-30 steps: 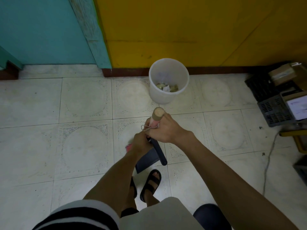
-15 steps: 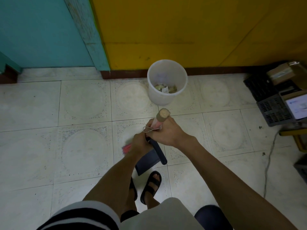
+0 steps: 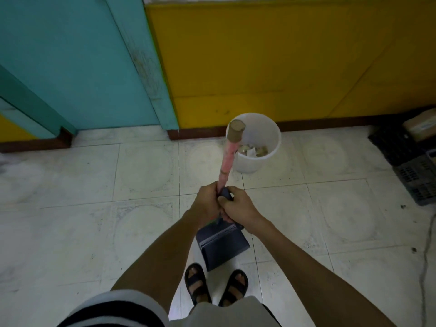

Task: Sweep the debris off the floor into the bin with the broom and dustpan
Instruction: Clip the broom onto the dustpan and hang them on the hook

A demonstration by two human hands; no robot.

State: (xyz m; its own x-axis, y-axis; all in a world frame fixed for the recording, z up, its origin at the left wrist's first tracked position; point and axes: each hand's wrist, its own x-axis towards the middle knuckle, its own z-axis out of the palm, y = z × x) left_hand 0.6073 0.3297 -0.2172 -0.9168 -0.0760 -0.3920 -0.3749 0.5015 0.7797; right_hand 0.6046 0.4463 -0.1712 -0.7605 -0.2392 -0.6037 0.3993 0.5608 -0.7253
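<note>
A pink broom handle (image 3: 227, 161) with a tan tip rises from between my hands, its tip overlapping the white bin (image 3: 271, 128). The bin stands on the floor by the yellow wall, with scraps of debris (image 3: 253, 151) inside. My left hand (image 3: 205, 205) is closed around the broom handle. Pressed against it, my right hand (image 3: 238, 207) curls on the dark dustpan's handle. The dark blue dustpan (image 3: 223, 247) hangs below both hands, above my feet. The broom head is hidden.
Black plastic crates (image 3: 415, 168) and a cardboard box (image 3: 421, 126) sit at the right wall, and a cable (image 3: 424, 258) runs over the tiles there. A teal door frame (image 3: 144, 67) stands at the left. My sandalled feet (image 3: 215, 287) are below the dustpan.
My hands have slid down the broom handle, so much more of it stands above them. My right hand left the handle's top for the dustpan handle. The view has tilted upward.
</note>
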